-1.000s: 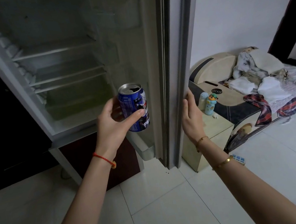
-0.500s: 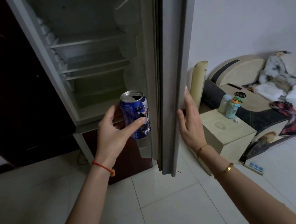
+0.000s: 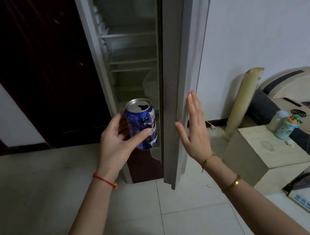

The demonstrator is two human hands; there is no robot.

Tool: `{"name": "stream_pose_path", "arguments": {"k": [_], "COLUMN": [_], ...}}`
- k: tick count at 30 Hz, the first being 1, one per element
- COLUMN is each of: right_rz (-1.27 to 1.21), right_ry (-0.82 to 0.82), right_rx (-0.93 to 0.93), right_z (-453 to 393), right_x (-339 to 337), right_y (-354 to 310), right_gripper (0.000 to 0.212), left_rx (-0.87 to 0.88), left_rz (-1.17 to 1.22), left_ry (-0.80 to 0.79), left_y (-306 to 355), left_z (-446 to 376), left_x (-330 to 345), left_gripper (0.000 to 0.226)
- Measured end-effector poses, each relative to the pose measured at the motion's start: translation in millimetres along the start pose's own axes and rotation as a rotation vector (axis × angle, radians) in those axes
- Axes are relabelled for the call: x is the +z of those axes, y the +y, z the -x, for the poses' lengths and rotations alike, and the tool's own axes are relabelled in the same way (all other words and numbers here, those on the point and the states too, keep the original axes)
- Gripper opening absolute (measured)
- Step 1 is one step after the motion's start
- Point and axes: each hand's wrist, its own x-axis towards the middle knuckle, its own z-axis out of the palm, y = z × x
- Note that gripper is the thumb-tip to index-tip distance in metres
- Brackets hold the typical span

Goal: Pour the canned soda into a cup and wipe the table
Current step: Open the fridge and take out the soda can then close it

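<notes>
We are gripping the opened Pepsi can (image 3: 143,126) in curled left hand (image 3: 116,143) fingers while our flat, straight-fingered right hand (image 3: 193,125) is pushing the fridge door (image 3: 177,85), risking a jolt that spills soda.

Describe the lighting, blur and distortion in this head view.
Head view: dim and uneven, the fridge interior unlit and the dark door on the left nearly black, the white wall brighter. The wide lens bows the fridge door and splays straight edges outward. Can and both hands, left and right, are fairly sharp; no strong glare.
</notes>
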Motion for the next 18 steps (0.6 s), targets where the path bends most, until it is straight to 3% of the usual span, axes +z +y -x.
{"name": "stream_pose_path", "arguments": {"k": [7, 18], "right_rz": [-0.014, -0.064], "right_ry": [-0.041, -0.063], "right_rx": [-0.122, -0.238], "right_z": [-32, -99], "right_x": [59, 154], "right_y": [-18, -37], "right_gripper": [0.078, 0.063], "left_rx": [-0.041, -0.077], "left_rz": [-0.028, -0.103], "left_ry": [0.105, 0.206], "left_y": [-16, -35], "left_z": [-17, -76], "left_x": [-41, -96], "left_gripper": [0.071, 0.058]}}
